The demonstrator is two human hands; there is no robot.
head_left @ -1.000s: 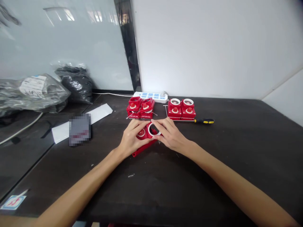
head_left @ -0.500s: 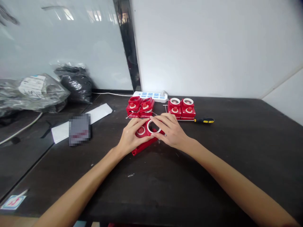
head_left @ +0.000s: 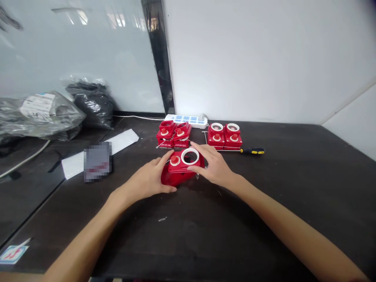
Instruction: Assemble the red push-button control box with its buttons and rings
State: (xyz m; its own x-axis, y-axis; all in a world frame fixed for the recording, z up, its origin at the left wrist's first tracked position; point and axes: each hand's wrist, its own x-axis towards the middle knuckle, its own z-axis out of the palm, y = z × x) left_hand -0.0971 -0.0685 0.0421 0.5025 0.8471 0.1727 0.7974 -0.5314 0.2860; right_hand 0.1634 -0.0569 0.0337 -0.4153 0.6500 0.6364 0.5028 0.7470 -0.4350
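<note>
In the middle of the table, a red cover (head_left: pixel 176 166) with a round red button and a white ring (head_left: pixel 190 156) lies tilted over a red box base (head_left: pixel 173 178). My right hand (head_left: pixel 213 162) pinches the cover's right end by the ring, thumb in front and fingers behind. Around the left end of the base curls my left hand (head_left: pixel 149 176), its thumb along the front edge. Thin wires show at the right below the cover. Just behind stand open red boxes with buttons (head_left: pixel 173 133), stacked loosely with wires sticking out.
Two red boxes with white rings (head_left: pixel 225 137) stand at the back right, by a black-and-yellow screwdriver (head_left: pixel 253 151). A white power strip (head_left: pixel 186 120) lies along the wall. Plastic bags (head_left: pixel 92 102), a white strip (head_left: pixel 125 141) and a blurred dark item (head_left: pixel 98 162) are left.
My left hand has moved from the cover's button end down and left to the base. The cover now sits turned more level, with my right hand still on its ring end.
</note>
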